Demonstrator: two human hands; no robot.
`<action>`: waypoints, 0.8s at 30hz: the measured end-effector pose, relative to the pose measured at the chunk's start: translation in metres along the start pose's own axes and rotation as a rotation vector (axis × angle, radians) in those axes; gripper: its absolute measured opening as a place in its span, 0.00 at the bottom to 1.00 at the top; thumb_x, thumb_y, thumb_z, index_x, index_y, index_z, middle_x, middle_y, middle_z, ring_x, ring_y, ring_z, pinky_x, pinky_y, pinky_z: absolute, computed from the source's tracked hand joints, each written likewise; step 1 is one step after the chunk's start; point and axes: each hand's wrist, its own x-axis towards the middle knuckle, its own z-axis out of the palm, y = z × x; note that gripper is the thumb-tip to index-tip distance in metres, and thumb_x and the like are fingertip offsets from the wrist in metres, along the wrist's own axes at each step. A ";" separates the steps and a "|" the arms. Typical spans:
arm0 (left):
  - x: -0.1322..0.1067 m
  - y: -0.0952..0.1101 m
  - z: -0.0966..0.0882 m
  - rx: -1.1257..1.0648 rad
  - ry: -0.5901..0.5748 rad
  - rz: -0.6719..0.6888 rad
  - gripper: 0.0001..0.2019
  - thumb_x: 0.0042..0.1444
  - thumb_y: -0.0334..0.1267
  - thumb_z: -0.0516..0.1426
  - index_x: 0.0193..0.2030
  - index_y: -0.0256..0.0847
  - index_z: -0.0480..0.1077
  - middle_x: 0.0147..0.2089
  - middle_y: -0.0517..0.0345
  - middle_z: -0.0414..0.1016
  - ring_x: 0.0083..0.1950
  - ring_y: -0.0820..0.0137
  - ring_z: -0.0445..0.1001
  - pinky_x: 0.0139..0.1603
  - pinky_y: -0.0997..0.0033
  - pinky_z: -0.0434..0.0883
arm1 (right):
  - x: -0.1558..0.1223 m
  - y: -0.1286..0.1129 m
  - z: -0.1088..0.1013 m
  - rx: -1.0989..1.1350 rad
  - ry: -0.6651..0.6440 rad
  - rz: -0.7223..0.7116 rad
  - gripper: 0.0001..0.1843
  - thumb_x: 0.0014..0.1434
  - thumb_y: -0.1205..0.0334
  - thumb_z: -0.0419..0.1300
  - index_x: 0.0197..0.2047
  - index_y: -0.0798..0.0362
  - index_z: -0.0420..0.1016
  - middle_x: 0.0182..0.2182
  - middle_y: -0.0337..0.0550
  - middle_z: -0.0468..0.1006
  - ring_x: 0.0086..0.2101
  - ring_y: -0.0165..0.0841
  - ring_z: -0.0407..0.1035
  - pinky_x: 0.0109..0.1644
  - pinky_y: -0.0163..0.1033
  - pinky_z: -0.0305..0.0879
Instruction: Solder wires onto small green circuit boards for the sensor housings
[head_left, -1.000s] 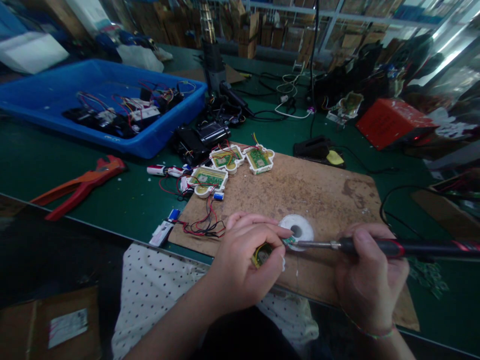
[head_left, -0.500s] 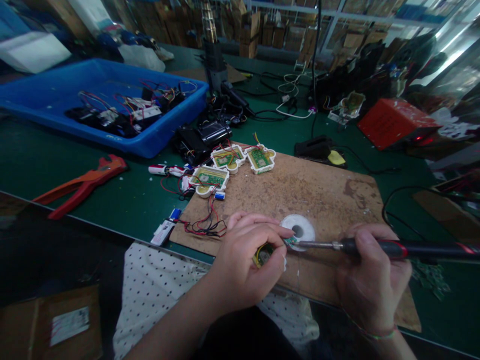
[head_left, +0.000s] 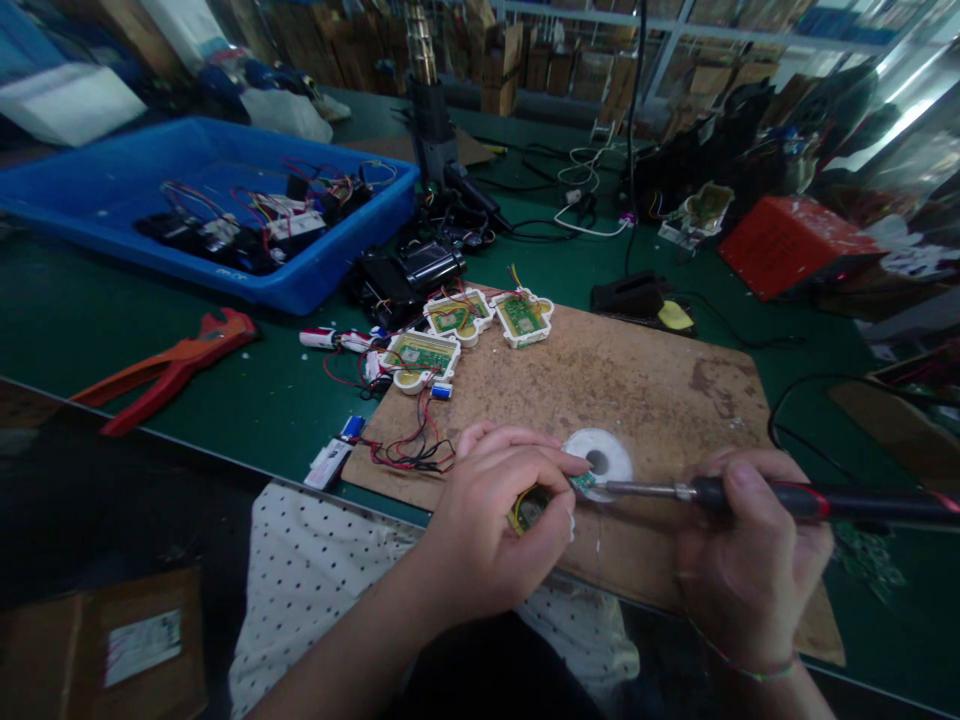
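Observation:
My left hand [head_left: 501,520] is closed in a pinch on a small green circuit board [head_left: 581,484] with a round part and yellow wire under the fingers. My right hand [head_left: 754,560] grips a soldering iron [head_left: 795,498] with a black and red handle; its metal tip lies against the small board. Both hands rest over a brown work board [head_left: 637,390]. A white solder spool [head_left: 600,458] lies flat just behind the tip.
Three white-cased circuit boards [head_left: 465,330] with red and black wires lie at the work board's far left corner. A blue bin [head_left: 97,190] of wired parts stands at the back left. Orange cutters [head_left: 169,365] lie left. A red box [head_left: 787,245] sits at the right.
The view has shifted slightly. My right hand and the iron have slid a little to the right; the tip stays on the small board.

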 end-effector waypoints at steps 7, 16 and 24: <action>-0.001 0.000 0.000 0.000 -0.002 -0.006 0.06 0.59 0.28 0.61 0.35 0.45 0.73 0.46 0.66 0.86 0.53 0.63 0.79 0.59 0.51 0.66 | 0.000 -0.001 -0.001 -0.046 -0.030 -0.027 0.11 0.54 0.55 0.67 0.27 0.51 0.73 0.24 0.36 0.70 0.27 0.30 0.64 0.31 0.38 0.56; -0.003 -0.001 0.000 -0.004 -0.003 -0.006 0.06 0.59 0.28 0.61 0.36 0.45 0.73 0.47 0.66 0.86 0.54 0.64 0.79 0.60 0.52 0.65 | 0.000 -0.003 0.002 -0.030 0.002 -0.080 0.15 0.62 0.49 0.65 0.33 0.51 0.74 0.24 0.34 0.70 0.21 0.25 0.61 0.24 0.35 0.51; 0.000 0.002 0.000 -0.004 0.010 0.004 0.07 0.58 0.27 0.62 0.36 0.44 0.73 0.46 0.65 0.86 0.52 0.64 0.80 0.59 0.53 0.64 | -0.008 0.001 0.000 -0.237 -0.308 -0.229 0.18 0.61 0.59 0.70 0.53 0.48 0.77 0.37 0.40 0.82 0.33 0.32 0.79 0.43 0.40 0.75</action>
